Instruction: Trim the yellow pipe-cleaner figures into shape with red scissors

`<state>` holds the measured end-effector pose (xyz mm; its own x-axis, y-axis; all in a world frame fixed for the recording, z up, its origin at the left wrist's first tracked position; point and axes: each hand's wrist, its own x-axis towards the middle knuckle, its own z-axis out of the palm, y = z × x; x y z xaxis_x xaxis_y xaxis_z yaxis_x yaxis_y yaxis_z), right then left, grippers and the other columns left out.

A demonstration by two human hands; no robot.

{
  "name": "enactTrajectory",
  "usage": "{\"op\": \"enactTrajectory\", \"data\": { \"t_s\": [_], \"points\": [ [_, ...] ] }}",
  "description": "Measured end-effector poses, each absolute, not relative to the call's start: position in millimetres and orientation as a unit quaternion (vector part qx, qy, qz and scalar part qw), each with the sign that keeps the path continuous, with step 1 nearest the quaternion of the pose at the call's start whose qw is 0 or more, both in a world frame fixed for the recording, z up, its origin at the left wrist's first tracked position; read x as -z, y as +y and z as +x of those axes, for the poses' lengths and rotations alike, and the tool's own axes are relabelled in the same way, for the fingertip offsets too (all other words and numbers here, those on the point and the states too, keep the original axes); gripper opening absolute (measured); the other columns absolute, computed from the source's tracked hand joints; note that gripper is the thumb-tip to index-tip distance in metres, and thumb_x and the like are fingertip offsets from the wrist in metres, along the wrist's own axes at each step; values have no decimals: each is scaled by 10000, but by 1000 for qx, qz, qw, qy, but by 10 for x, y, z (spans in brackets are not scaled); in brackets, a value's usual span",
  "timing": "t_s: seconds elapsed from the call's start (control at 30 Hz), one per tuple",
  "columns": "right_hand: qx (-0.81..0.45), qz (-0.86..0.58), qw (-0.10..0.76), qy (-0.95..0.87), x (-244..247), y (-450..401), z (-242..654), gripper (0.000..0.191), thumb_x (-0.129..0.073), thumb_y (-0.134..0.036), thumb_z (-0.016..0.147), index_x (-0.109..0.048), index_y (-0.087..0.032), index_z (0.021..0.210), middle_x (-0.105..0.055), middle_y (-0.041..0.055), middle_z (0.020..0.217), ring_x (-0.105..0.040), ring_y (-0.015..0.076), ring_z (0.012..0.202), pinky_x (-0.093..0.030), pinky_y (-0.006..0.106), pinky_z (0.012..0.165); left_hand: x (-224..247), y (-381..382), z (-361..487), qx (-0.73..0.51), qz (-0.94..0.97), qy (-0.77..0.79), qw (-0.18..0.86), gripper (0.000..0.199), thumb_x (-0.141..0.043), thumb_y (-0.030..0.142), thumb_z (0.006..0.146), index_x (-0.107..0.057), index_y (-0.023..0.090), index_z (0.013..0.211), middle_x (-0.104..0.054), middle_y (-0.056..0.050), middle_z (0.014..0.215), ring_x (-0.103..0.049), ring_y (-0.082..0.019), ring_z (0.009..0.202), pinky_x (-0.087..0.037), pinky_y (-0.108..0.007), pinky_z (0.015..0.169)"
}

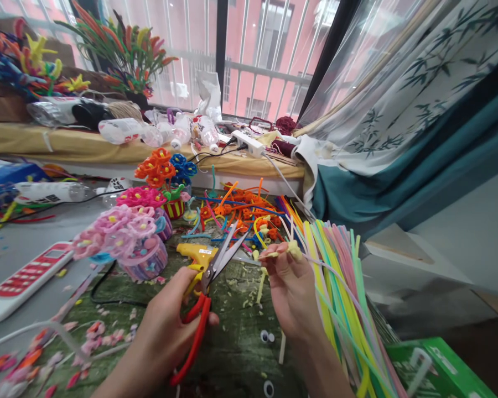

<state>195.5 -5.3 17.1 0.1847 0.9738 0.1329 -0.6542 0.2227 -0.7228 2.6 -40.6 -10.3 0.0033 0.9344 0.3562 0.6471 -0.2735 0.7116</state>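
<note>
My left hand [164, 320] is closed around a pair of scissors [196, 342] by the red handles. The blades are spread apart and point away from me. My right hand [292, 293] pinches a small pale yellow fuzzy piece [294, 250], apparently pipe cleaner, between thumb and fingers. Some air separates the blade tips from that piece. Just beyond the left hand lies a yellow hot glue gun [197, 254], partly hidden by the scissors. Yellow fuzzy trimmings [244, 296] are scattered on the dark green mat between both hands.
Long pastel pipe cleaners [336, 260] lie bundled at right, beside a green box [444, 367]. Pink fuzzy flowers [120, 229] in a pot stand left, near a red-and-white remote-like device [29, 282]. Orange pieces [249, 199] pile at the back. Googly eyes [267, 335] rest in front.
</note>
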Motion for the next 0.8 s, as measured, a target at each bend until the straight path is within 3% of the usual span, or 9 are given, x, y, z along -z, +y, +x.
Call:
{"op": "enactTrajectory", "data": {
  "t_s": [0.2, 0.33, 0.47, 0.8],
  "points": [
    [-551, -296, 720, -300, -187, -36, 1960, 144, -818, -322, 763, -756, -194, 789, -755, -8, 808, -724, 127, 818, -565, 219, 796, 50, -393, -66, -370, 757, 534, -71, 231, -541, 435, 908, -568, 206, 900, -532, 82, 545, -546, -116, 410, -406, -208, 424],
    [-559, -303, 719, -282, -191, -36, 1953, 119, -788, -304, 793, -746, -201, 835, -772, 1, 845, -748, 151, 839, -580, 232, 763, 72, -402, -99, -310, 800, 497, -134, 240, -420, 379, 982, -562, 185, 986, -648, 27, 642, -670, -140, 506, -458, -207, 465],
    [-564, -310, 715, -275, -198, -47, 1955, 122, -774, -309, 803, -728, -203, 841, -777, 0, 875, -766, 175, 822, -596, 256, 755, 75, -409, -113, -293, 816, 474, -156, 249, -341, 306, 996, -550, 171, 1018, -732, -25, 741, -721, -155, 550, -490, -207, 472],
    [-570, -312, 711, -268, -221, -55, 1968, 126, -770, -297, 807, -707, -196, 850, -772, -4, 853, -762, 146, 730, -594, 207, 666, 95, -378, -108, -294, 821, 476, -116, 167, -403, 196, 941, -552, 175, 1012, -734, -23, 743, -726, -162, 578, -508, -201, 493]
  ]
}}
